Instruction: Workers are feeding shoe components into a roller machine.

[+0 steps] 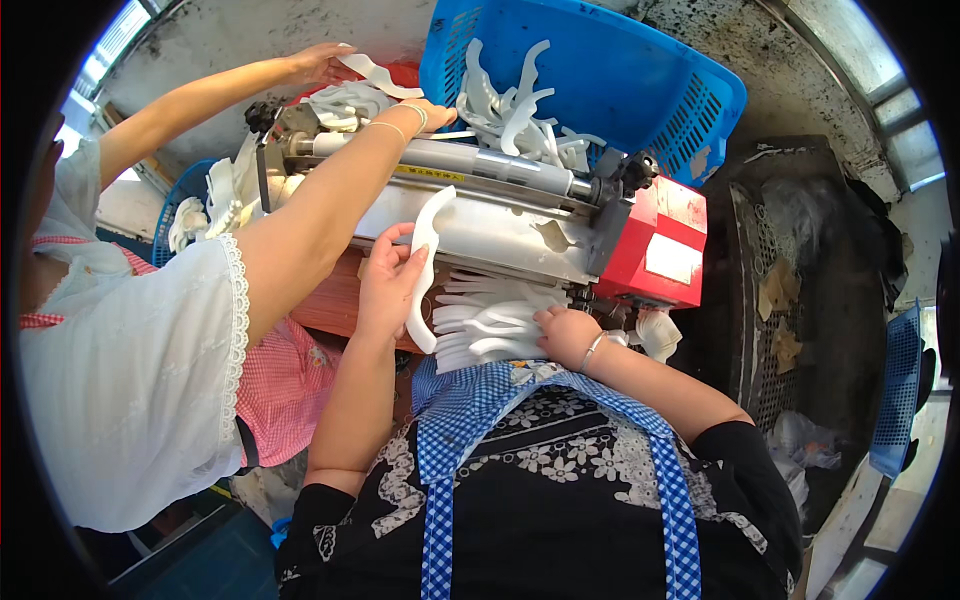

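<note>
In my left hand (388, 285) is a white wavy strip (433, 210), pinched between thumb and fingers and held upright before the roller machine (480, 215). My right hand (570, 336) is at the right end of a stack of similar white strips (485, 318) close to my apron. Its fingers curl onto the strips at that end, their tips partly hidden. At the left, a co-worker's hand (318, 63) holds another wavy strip (380, 75). The co-worker's other hand (432, 114) reaches behind the roller, close to a heap of strips (345, 104).
A blue basket (640, 85) with loose white strips stands behind the machine. The machine's red end housing (668, 240) is to the right of the rollers. The co-worker's forearm crosses the machine's left part. A blue crate (895, 390) is at the far right.
</note>
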The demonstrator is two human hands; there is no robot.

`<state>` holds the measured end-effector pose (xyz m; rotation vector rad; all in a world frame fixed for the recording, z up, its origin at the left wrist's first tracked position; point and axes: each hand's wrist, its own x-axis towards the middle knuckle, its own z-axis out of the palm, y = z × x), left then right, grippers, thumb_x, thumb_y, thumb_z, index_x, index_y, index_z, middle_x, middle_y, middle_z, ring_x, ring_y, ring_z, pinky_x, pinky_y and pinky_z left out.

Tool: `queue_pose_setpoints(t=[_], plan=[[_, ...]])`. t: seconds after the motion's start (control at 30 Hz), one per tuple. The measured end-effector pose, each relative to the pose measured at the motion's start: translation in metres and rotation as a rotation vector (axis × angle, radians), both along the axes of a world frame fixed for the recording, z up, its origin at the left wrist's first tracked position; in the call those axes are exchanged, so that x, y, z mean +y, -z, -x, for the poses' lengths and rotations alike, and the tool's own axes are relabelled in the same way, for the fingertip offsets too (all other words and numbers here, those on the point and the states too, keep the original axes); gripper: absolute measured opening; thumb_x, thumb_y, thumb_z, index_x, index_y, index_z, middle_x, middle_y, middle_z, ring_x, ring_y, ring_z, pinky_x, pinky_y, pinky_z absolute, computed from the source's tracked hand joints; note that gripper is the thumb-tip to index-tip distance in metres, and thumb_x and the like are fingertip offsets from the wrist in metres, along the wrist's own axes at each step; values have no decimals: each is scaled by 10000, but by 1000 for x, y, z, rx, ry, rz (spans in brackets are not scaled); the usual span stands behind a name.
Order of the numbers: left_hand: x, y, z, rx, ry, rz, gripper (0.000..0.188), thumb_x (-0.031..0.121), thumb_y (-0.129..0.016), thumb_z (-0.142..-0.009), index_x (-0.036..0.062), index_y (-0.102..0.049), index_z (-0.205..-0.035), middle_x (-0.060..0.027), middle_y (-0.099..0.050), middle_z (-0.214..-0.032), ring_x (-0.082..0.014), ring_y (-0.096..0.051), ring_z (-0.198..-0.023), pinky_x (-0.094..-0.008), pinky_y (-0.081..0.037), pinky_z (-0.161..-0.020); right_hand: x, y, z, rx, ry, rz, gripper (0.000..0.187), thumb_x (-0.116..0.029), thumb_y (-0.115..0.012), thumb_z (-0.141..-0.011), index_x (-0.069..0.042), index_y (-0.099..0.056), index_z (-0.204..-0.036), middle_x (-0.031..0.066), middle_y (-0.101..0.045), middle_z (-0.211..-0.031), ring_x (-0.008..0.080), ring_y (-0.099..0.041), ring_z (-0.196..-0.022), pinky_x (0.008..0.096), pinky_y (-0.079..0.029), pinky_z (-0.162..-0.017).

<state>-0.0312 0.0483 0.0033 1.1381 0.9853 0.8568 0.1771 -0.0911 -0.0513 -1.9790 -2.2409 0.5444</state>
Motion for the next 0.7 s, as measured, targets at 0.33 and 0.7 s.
queue_pose_setpoints(t=[0.33,0.7], plan=[[-21,-12,2,-136,16,-118,258,31,-491,-846,4,-462,-1101,-46,-551,-872,-57,-508,-728,-167,-409,-600,-2,-65,-25,979,449,-220,197,-73,-559,-805,-3,-526,-986,20,-547,-781,104,-530,-735,220,-432,-629],[-48,-2,-42,-189,67,-84,324,-23,-584,-770,5,-403,-1037,-112,-583,-903,-124,-579,-777,-211,-471,-662,40,-66,22,1550,812,102,234,-85,-659,-728,1,-518,-894,52,-580,-768,116,-577,-672,228,-507,-551]])
